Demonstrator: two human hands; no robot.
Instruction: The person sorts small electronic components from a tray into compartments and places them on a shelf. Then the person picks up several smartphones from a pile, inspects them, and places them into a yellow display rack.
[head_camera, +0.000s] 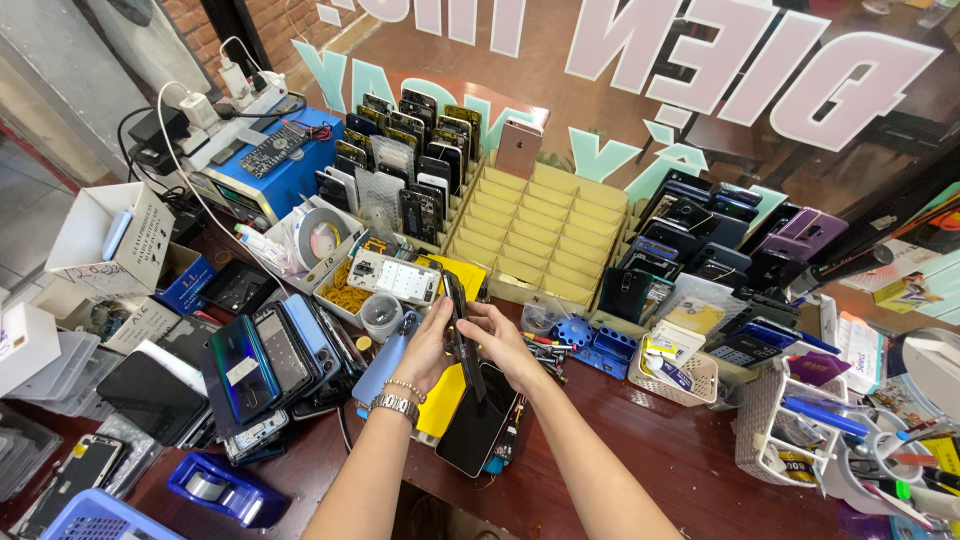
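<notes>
Black phone (462, 335) held edge-on between both hands above the yellow mat (447, 400). Long axis runs away from the person, tilted up. Left hand (428, 345) and right hand (497, 340) both clamped on it, equally near.

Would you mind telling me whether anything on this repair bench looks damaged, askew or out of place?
The dark phone held edge-on between the left hand and right hand seems split open. Beneath it, a black screen panel lies loose and tilted on a yellow mat. Left of it, a stack of phones leans over.
</notes>
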